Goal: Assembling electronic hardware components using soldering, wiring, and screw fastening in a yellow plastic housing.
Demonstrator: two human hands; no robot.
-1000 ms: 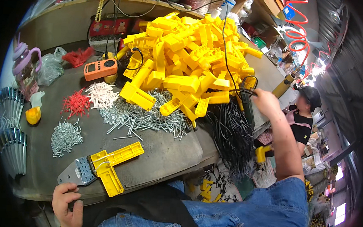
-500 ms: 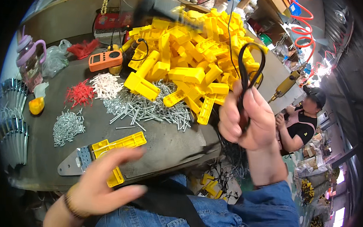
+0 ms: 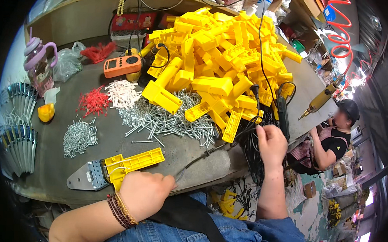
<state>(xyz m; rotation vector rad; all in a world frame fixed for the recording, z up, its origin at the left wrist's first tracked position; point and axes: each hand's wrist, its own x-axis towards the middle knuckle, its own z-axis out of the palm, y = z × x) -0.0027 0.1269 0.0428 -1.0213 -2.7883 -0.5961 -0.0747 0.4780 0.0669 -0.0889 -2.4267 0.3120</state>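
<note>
A black power cord (image 3: 208,152) runs slantwise over the front right of the bench. My left hand (image 3: 148,192) is closed on its thin grey end, near the bench's front edge. At the cord's other side, my right hand (image 3: 272,145) has thumb and fingers pinched together on the black part, beside a bundle of black cords (image 3: 250,157). Just beyond my left hand lies an open yellow plastic handle shell (image 3: 137,160) with white wires in it. A grey metal plate (image 3: 83,176), pierced with holes and pointed at one end, is joined to the shell.
Yellow shells (image 3: 215,56) are heaped at the back. Loose screws (image 3: 172,120), small screws (image 3: 80,138), red pieces (image 3: 93,101) and white pieces (image 3: 121,93) lie in piles. An orange meter (image 3: 122,66) stands behind them. A yellow power screwdriver (image 3: 320,100) hangs right, near a seated person (image 3: 329,141).
My right hand has come down from holding up a looped black cord. My left hand, open before, has closed on the cord's thin end, and the cord now stretches between both hands.
</note>
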